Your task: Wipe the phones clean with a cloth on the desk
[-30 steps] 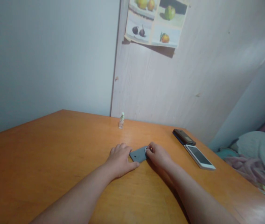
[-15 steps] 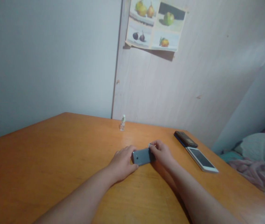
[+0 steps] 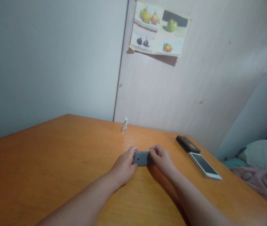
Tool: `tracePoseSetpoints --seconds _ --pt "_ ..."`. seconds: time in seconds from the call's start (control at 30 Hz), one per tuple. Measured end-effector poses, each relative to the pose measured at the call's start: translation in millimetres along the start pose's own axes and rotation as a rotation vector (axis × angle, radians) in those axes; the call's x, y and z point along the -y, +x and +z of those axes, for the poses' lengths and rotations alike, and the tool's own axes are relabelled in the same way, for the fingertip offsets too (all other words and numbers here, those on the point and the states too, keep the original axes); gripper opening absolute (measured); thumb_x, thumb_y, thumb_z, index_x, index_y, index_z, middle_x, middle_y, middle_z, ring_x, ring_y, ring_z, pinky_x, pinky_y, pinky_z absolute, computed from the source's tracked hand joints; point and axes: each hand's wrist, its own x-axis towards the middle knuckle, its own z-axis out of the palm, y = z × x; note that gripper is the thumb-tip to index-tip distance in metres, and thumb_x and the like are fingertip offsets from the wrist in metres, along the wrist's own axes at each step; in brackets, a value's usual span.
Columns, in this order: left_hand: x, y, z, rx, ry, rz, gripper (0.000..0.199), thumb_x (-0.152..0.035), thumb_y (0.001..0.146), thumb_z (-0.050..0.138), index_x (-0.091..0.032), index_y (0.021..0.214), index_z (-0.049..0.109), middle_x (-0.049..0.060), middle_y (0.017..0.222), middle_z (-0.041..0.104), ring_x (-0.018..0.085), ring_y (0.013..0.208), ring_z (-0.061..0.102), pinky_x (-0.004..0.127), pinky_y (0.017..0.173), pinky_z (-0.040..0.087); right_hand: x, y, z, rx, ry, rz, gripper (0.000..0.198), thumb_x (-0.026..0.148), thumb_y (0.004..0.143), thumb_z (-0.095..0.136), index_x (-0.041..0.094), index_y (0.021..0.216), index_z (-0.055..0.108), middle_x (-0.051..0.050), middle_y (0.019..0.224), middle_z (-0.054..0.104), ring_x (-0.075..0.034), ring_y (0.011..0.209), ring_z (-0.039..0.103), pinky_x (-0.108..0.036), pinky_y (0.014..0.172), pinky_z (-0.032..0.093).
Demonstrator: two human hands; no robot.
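Note:
A grey smartphone (image 3: 142,158) lies with its camera side up, just over the wooden table. My left hand (image 3: 125,164) grips its left end, thumb along the near edge and fingers at the far edge. At the phone's right end my right hand (image 3: 161,157) is closed in a pinch, covering that part of the phone. A small whitish bit (image 3: 149,150) shows at its fingertips; I cannot tell what it is.
A small clear bottle with a pale cap (image 3: 124,126) stands near the table's (image 3: 60,163) back edge. To the right lie a dark brown phone or case (image 3: 188,144) and a white tablet-like device (image 3: 205,165). Bedding (image 3: 262,160) is beyond the right edge.
The phone now sits level instead of slanting up to the right. My right hand has shifted slightly left over it, while my left hand keeps its hold. The camera view has shifted a little.

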Motion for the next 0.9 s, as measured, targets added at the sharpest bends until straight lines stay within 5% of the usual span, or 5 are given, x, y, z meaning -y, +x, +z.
tracePoseSetpoints --seconds 0.27,0.67,0.9 --pt "-5 -3 -3 -0.045 -0.015 0.004 0.031 -0.006 0.077 0.058 -0.023 0.102 0.06 0.001 0.088 0.069 0.018 0.084 0.066 0.027 0.074 0.048 27 -20 10 0.077 0.121 -0.102 0.018 0.035 0.09 0.052 0.02 0.085 0.061 0.0 0.069 0.063 -0.016 0.064 0.056 -0.026 0.059 0.038" --pt "-9 -4 -3 -0.016 0.028 0.034 0.012 -0.018 0.088 0.055 -0.023 0.098 0.06 0.003 0.089 0.069 0.019 0.084 0.065 0.027 0.071 0.045 30 -34 35 0.092 0.276 -0.126 0.017 0.035 0.092 0.054 0.021 0.093 0.063 -0.002 0.08 0.07 -0.016 0.071 0.061 -0.025 0.062 0.041" --pt "-6 -2 -4 0.008 0.025 0.012 0.017 -0.015 0.083 0.056 -0.023 0.099 0.059 0.002 0.088 0.07 0.019 0.083 0.066 0.027 0.071 0.045 29 -19 12 0.054 0.091 -0.058 0.018 0.035 0.09 0.053 0.022 0.083 0.062 -0.002 0.072 0.067 -0.018 0.069 0.059 -0.027 0.062 0.039"
